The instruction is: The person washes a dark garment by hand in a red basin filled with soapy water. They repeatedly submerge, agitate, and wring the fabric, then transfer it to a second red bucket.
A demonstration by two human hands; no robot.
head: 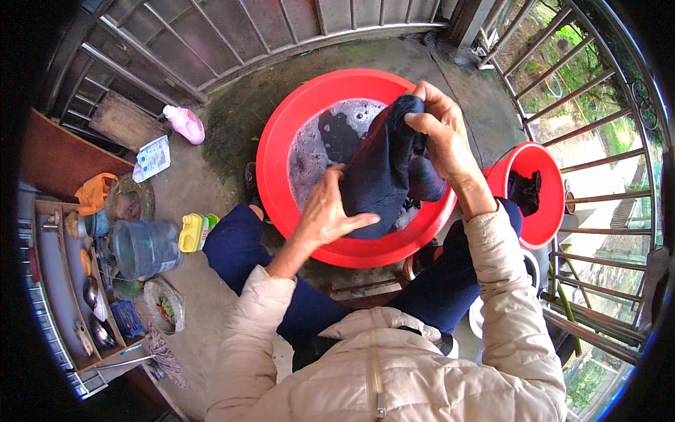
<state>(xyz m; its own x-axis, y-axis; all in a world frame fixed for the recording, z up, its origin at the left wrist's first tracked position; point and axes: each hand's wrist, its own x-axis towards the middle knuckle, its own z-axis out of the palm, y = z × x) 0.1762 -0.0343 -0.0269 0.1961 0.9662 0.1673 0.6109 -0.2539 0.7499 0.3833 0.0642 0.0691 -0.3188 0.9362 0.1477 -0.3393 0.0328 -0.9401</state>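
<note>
A dark garment (381, 174) hangs bunched over a big round red basin (279, 211). My right hand (440, 132) pinches its upper end between thumb and fingers, above the basin's far right rim. Against the lower left side of the cloth lies my left hand (332, 211), thumb and fingers spread apart; whether it grips any fabric is unclear. Foamy water (306, 158) shows in the basin to the left of the garment. The part of the water under the cloth is hidden.
Right of the basin stands a red bucket (551, 211) with dark cloth (524, 192) inside, close to the railing (596, 158). On the left floor are a pink bottle (185, 125), a yellow jug (193, 233), a clear plastic tub (145, 248) and a shelf (58, 279).
</note>
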